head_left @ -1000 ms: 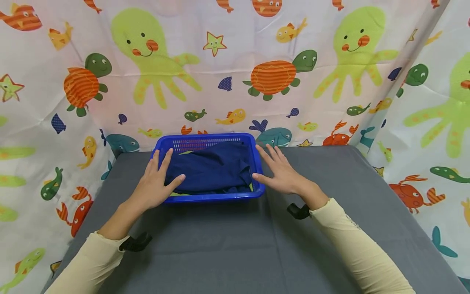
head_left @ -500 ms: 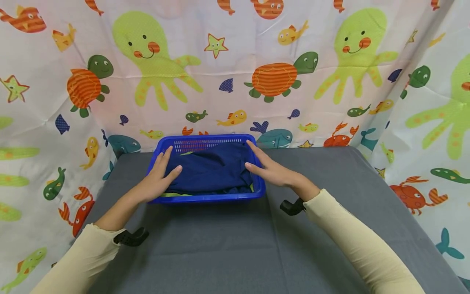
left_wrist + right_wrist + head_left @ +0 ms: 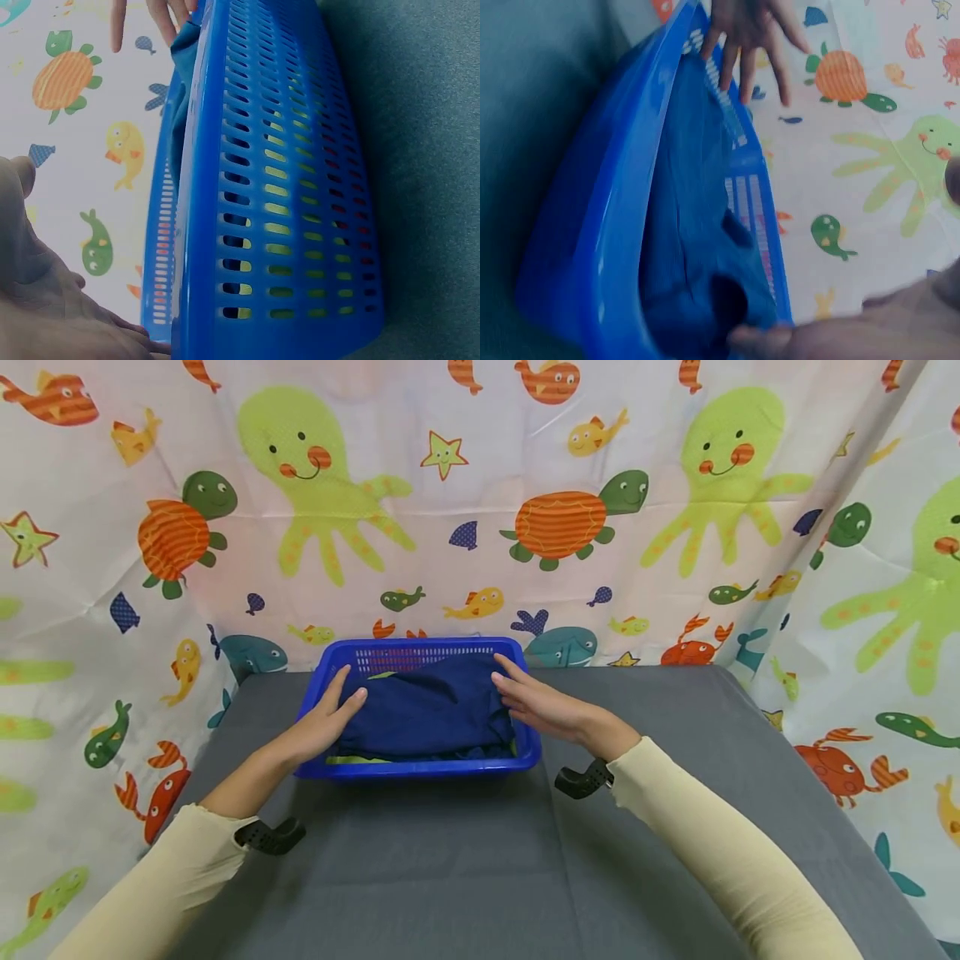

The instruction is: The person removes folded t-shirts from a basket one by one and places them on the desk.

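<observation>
A blue plastic basket (image 3: 427,769) with slotted walls stands against the back curtain. Inside it a dark navy cloth (image 3: 423,714) lies spread over most of the opening, and a strip of lime-green material (image 3: 352,760) shows under its front edge. My left hand (image 3: 318,727) is at the basket's left rim, thumb and fingers spread, holding nothing. On the other side my right hand (image 3: 551,708) reaches over the right rim, its extended fingertips at the cloth's right end. In the right wrist view, one fingertip (image 3: 754,341) overlaps the near end of the cloth (image 3: 686,172).
Grey cloth covers the table (image 3: 435,877). A white curtain (image 3: 465,435) printed with sea animals hangs behind it and along both sides. Black wrist cameras are strapped under the left cuff (image 3: 270,837) and the right cuff (image 3: 585,779).
My right hand has moved left from outside the rim to over the cloth's right end, its fingers drawing closer together. The left hand has shifted slightly down and left at the left rim.
</observation>
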Motion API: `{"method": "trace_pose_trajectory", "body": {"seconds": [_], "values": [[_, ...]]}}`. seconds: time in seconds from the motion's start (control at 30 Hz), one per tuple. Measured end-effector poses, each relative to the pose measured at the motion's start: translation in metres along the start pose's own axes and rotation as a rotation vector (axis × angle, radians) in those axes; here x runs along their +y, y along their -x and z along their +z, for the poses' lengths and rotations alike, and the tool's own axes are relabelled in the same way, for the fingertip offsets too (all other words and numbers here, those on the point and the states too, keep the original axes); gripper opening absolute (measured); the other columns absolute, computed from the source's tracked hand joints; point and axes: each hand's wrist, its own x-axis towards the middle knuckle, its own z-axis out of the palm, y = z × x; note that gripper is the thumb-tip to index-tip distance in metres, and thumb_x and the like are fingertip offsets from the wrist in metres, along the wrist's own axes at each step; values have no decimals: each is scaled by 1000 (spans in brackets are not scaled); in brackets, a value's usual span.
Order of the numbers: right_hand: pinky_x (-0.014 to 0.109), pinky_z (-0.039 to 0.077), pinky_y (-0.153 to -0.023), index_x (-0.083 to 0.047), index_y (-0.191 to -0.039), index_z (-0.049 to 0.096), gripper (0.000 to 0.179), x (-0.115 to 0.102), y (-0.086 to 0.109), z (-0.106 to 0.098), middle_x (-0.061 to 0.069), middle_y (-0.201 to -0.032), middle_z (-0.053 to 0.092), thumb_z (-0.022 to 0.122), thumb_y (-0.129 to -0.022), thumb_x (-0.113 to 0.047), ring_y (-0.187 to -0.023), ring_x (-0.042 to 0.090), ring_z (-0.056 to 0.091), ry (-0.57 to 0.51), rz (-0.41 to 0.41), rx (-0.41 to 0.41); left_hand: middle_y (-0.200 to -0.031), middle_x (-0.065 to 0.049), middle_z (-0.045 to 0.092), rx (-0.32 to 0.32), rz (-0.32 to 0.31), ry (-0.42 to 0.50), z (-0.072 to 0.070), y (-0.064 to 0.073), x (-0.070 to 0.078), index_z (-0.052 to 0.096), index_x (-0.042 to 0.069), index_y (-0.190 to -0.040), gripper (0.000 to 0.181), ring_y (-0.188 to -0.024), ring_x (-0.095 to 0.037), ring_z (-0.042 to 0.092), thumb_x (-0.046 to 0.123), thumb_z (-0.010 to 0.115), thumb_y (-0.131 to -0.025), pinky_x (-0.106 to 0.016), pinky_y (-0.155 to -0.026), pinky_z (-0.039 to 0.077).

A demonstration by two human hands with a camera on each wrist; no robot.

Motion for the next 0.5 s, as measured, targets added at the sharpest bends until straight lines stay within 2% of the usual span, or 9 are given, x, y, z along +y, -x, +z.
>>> {"method": "trace_pose_trajectory", "body": {"seconds": [0.13,0.3,0.5], "values": [[57,4,-128,-32,-161,-16,81,-4,-14,5,5,-172,-14,39,-106,-52,-159,34,-8,-118,93,93,-169,-17,-21,-21,-62,14,0,-1,1,-22,23,-160,86,-154,-52,-8,68,23,-103,-80,-114,5],[59,3,-127,-30,-160,-22,90,-2,-33,8,5,-171,-19,45,-105,-51,-159,32,-11,-210,193,201,-169,-18,-20,-18,-131,24,0,-6,0,-21,22,-161,91,-154,-51,-10,73,23,-100,-80,-114,4],[60,4,-127,-32,-158,-27,96,1,-47,10,5,-170,-20,50,-103,-52,-159,36,-7,-256,249,239,-168,-20,-20,-10,-204,178,-4,-14,-7,-23,24,-160,91,-153,-54,-3,72,25,-99,-80,-111,21]]}}
